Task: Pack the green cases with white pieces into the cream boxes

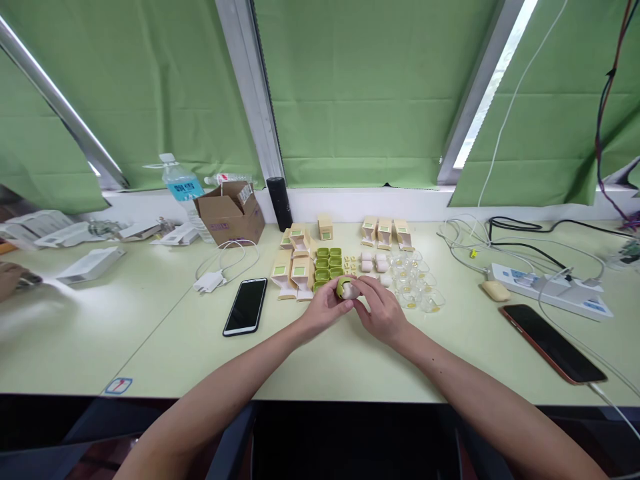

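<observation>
My left hand (325,305) is closed round a small olive-green holder (343,285), like the square ones on the table. My right hand (383,308) pinches a pale pinkish-white piece (351,291) at the holder's opening; whether it is partly inside, I cannot tell. Just beyond my hands stand several green square holders (323,263) in two columns. Beside them lie tiny yellow pieces (353,259), pale pink blocks (367,261) and clear plastic shells (409,279). Opened cream cartons (302,272) with little windows stand at the left, and more cartons (385,230) stand behind.
A black phone (245,307), a white charger (210,281), a cardboard box (231,217) and a black cylinder (279,203) are to the left. On the right lie a power strip (550,290), loose cables and another phone (553,343). Another person's hand (11,280) shows at far left.
</observation>
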Demonstrator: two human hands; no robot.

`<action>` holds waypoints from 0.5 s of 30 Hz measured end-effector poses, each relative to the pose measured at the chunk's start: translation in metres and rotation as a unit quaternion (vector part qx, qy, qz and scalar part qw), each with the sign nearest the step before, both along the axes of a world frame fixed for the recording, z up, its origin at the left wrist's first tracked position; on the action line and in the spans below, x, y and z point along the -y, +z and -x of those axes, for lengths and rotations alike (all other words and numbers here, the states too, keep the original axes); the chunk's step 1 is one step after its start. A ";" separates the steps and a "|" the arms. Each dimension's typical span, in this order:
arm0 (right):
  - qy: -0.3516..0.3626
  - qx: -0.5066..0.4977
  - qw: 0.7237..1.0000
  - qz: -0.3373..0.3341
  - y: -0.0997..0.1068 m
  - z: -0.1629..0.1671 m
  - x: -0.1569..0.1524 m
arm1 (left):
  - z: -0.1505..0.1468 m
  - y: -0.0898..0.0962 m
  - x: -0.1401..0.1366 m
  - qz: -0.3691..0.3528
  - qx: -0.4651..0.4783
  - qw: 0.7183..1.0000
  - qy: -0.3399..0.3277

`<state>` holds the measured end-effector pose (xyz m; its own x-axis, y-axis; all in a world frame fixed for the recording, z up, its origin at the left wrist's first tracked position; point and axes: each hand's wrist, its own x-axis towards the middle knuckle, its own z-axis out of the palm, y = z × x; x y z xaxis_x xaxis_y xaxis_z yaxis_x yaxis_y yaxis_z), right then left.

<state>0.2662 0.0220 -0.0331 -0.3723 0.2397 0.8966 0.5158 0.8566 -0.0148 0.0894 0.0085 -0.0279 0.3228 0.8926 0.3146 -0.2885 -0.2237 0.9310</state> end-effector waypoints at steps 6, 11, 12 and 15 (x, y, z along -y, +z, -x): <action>0.018 0.001 1.000 0.006 0.001 0.002 0.001 | -0.005 -0.004 -0.002 0.055 0.004 0.998 0.014; 0.013 0.006 1.000 0.011 -0.001 0.002 0.001 | -0.006 -0.005 -0.002 0.088 0.002 0.996 0.013; 0.010 0.007 1.000 0.012 -0.002 0.002 0.000 | -0.006 -0.004 -0.002 0.091 0.000 0.996 0.014; 0.006 0.005 1.000 0.014 -0.003 0.002 0.000 | -0.007 -0.001 0.000 0.092 -0.002 0.996 0.015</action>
